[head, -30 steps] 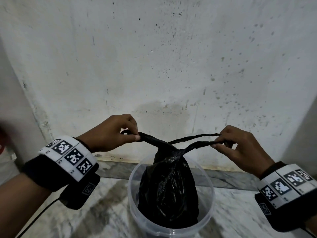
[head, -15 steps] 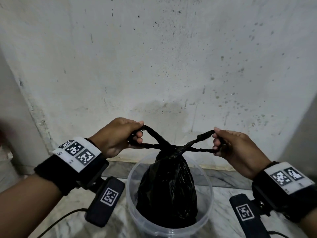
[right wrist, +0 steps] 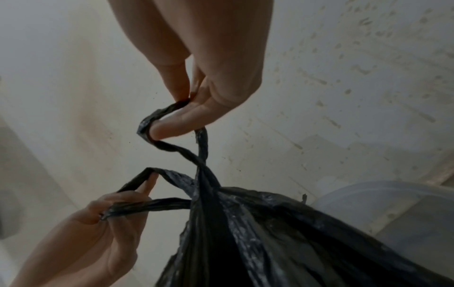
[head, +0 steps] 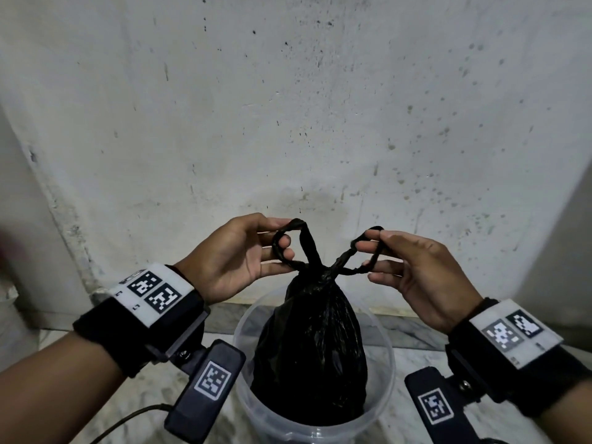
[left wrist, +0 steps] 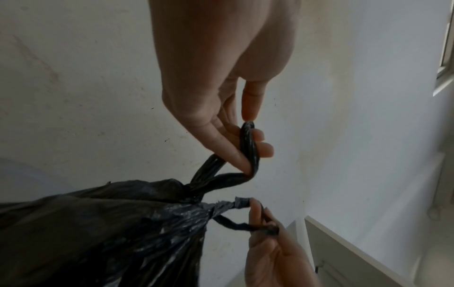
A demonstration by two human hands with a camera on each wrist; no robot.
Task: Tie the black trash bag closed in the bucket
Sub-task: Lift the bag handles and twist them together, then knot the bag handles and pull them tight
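Trash bag (head: 309, 350) upright in bucket (head: 382, 373), neck already cinched; left hand (head: 235, 254) and right hand (head: 416, 274) each pinching a handle loop. Mid-knot, apparently; next, cross loops and pull snug

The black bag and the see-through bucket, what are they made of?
The black bag looks like thin plastic film: it crinkles, shines in streaks and twists into ropy handles. The bucket seems to be stiff, cloudy-clear plastic; the bag shows through its wall.
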